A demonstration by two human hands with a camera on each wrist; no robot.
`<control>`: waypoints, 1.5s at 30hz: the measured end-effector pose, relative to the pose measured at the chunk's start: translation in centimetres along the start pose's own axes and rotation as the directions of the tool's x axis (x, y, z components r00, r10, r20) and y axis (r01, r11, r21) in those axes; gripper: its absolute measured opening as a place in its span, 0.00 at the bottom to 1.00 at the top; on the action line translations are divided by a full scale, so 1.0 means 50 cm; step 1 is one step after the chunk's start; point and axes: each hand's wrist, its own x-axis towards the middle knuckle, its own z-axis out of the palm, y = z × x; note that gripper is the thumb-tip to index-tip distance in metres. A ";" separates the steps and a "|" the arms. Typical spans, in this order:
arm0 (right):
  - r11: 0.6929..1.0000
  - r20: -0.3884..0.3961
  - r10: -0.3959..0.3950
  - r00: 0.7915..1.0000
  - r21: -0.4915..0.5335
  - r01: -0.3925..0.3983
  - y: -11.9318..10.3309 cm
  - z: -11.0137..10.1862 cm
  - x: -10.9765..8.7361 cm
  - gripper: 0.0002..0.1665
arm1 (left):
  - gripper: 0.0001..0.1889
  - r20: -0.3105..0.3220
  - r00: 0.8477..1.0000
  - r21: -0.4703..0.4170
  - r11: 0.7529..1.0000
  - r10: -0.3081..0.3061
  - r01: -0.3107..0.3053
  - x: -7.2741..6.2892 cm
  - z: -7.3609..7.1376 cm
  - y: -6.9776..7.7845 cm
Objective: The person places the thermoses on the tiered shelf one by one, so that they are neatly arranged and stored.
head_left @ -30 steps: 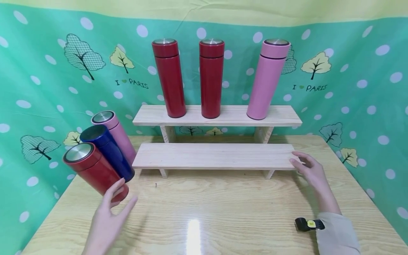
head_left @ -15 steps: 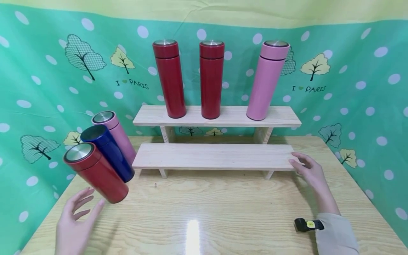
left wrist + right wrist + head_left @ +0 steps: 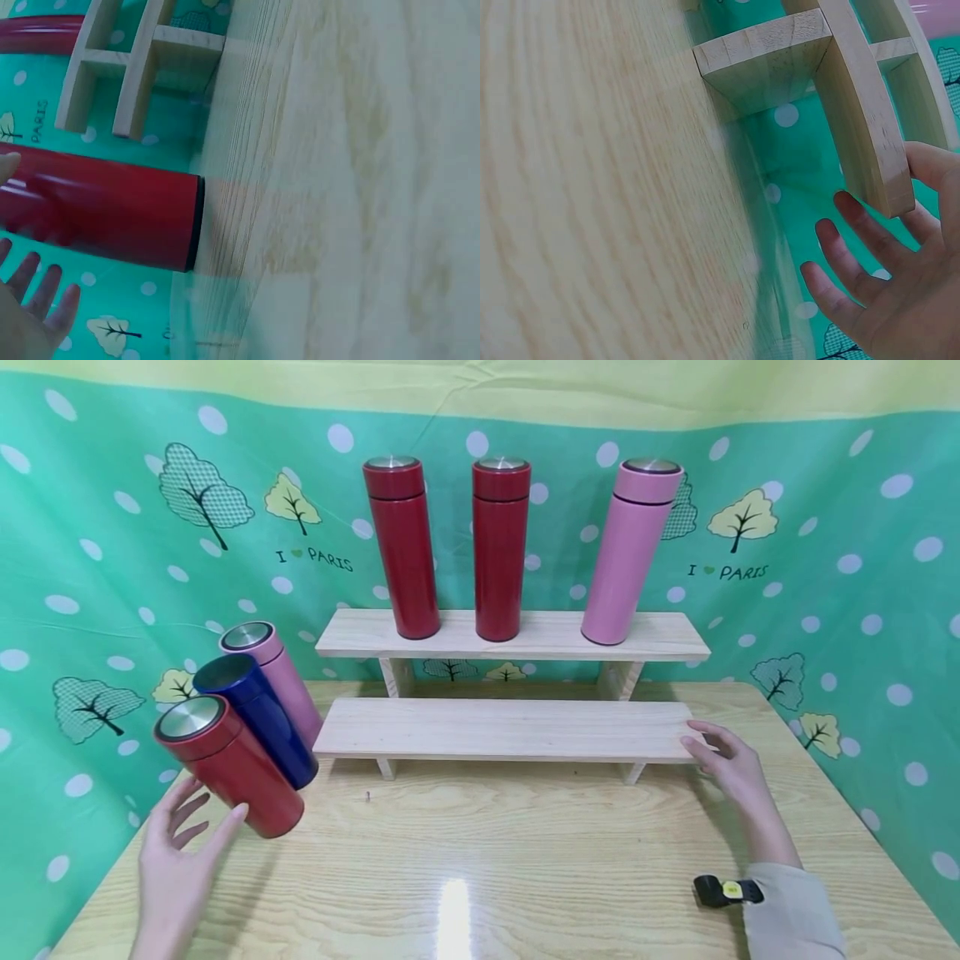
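On the left, a red thermos (image 3: 232,760) with a steel-topped lid stands on the table. Around its lower part my left hand (image 3: 176,852) is spread, thumb at the near side and fingers toward the far side. In the left wrist view the fingers (image 3: 45,296) stay apart from the red thermos (image 3: 105,206), while the thumb overlaps it. A blue thermos (image 3: 258,718) and a pink thermos (image 3: 288,693) stand behind it. My right hand (image 3: 731,764) holds the right end of the lower wooden shelf (image 3: 502,731), the other fingers (image 3: 840,255) extending below the board.
On the upper shelf (image 3: 555,627) stand two red thermoses (image 3: 405,560) (image 3: 498,560) and a pink thermos (image 3: 630,556). Behind hangs a green dotted cloth (image 3: 847,518). Both shelves rest on a wood-grain table (image 3: 525,860). A black wrist strap (image 3: 727,891) lies at the right sleeve.
My left hand has drawn back from the red thermos's base to the left, then come up toward its body. The thermoses and right hand keep their places.
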 end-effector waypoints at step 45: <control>0.999 0.003 0.016 1.000 0.031 -0.016 -0.006 0.001 -0.001 0.42 | 0.42 -0.031 0.996 0.027 0.996 -0.081 0.082 0.025 0.048 0.001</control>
